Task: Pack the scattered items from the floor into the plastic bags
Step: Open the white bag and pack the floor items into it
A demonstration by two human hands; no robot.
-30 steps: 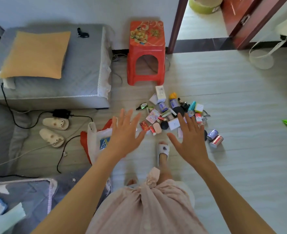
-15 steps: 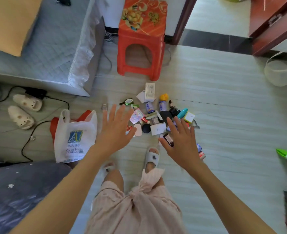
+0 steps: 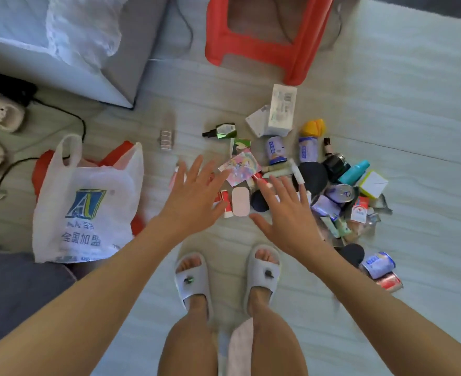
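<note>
Items lie scattered just beyond both hands' spread fingers, untouched.

The plastic bag lies on the floor left of the scattered items, with another bag beneath it. The stool stands behind the items (close to the topmost box). Two slippered feet stand just before the pile.

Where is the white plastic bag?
In the head view the white plastic bag lies on the floor at the left, on top of a red bag, left of the left hand.
</note>
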